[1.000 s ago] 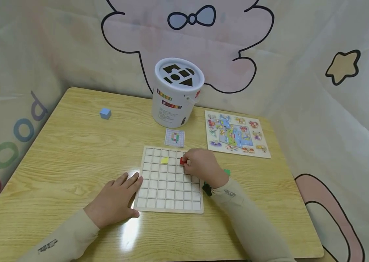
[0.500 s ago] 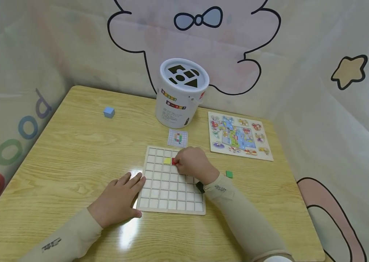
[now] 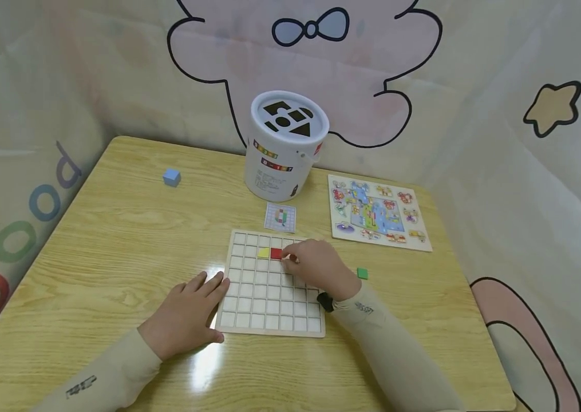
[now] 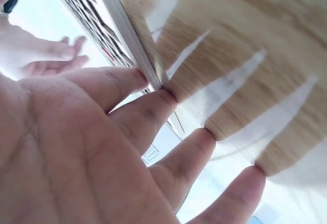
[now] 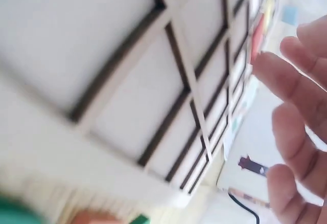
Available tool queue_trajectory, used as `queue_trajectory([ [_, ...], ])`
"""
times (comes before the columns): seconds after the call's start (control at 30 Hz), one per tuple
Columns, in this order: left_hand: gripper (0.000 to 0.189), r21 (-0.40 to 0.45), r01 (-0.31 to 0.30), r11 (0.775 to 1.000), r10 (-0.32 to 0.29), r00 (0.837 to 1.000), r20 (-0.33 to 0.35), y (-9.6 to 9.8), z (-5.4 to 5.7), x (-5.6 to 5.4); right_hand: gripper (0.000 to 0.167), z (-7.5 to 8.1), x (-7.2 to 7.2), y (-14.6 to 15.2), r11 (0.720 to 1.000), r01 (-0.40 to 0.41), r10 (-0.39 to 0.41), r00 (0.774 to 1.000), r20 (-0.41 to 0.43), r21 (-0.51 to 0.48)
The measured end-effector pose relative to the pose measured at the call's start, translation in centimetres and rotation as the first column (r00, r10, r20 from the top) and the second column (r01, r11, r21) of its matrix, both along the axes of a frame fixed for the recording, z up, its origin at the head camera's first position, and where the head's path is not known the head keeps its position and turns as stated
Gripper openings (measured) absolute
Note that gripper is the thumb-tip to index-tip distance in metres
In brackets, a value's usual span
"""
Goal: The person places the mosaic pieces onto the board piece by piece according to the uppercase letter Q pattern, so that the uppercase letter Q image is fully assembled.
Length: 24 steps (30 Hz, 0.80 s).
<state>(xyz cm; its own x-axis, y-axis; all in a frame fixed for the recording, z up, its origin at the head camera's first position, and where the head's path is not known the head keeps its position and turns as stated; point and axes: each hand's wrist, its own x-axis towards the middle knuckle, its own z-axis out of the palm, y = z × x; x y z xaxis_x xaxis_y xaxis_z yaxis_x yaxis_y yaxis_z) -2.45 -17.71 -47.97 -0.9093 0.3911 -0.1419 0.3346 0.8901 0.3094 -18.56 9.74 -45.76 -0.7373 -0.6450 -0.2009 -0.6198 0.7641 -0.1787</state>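
A white gridded board (image 3: 245, 289) lies on the table. In its second row from the back sit a yellow tile (image 3: 263, 253) and, beside it on the right, a red square tile (image 3: 276, 253). My right hand (image 3: 321, 268) hovers over the board, its fingertips at the red tile's right edge. In the right wrist view, the fingers (image 5: 283, 78) are loosely bent and grip nothing; one fingertip appears at or very near the red tile. My left hand (image 3: 184, 315) rests spread on the table, fingertips touching the board's left edge (image 4: 130, 35).
A green tile (image 3: 362, 273) lies right of the board. Behind the board is a small pattern card (image 3: 280, 217), then a white bucket (image 3: 275, 171) with a shape-hole lid. A blue block (image 3: 172, 177) stands at back left, a picture puzzle (image 3: 336, 226) at back right.
My right hand brought the red tile left to beside the yellow one, then drew back slightly right, leaving it in the grid. My left hand stays at the board's edge.
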Motion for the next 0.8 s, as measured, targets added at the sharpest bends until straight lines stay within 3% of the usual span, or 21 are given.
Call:
queue_trajectory([
  [0.1, 0.108, -0.013, 0.0, 1.0, 0.0, 1.0, -0.005, 0.1, -0.1, 0.0, 0.017, 0.9, 1.1, 1.5, 0.991, 0.131, -0.13, 0.989, 0.067, -0.007],
  [0.3, 0.107, -0.007, 0.0, 1.0, 0.0, 1.0, 0.002, 0.3, 0.0, 0.1, 0.022, 2.2, 2.6, 5.1, 0.948, 0.318, -0.308, 0.936, 0.172, -0.03],
  [0.4, 0.107, -0.001, 0.002, 1.0, -0.002, 1.0, 0.011, 0.3, 0.0, 0.1, 0.029, 2.4, 2.6, 7.1, 0.921, 0.388, -0.375, 0.903, 0.208, -0.025],
  [0.53, 0.107, 0.008, 0.001, 1.0, -0.001, 1.0, 0.007, 0.3, -0.1, 0.0, 0.035, 1.9, 2.1, 9.9, 0.887, 0.462, -0.452, 0.871, 0.194, -0.006],
  [0.63, 0.107, 0.005, 0.002, 1.0, -0.002, 1.0, -0.007, 0.2, -0.2, 0.0, 0.035, 1.0, 1.6, 11.7, 0.877, 0.48, -0.477, 0.871, 0.118, 0.004],
  [0.8, 0.107, 0.003, 0.01, 1.0, -0.01, 1.0, -0.018, 0.3, -0.2, 0.0, 0.023, -0.2, 1.9, 13.5, 0.904, 0.427, -0.427, 0.904, 0.008, -0.011],
])
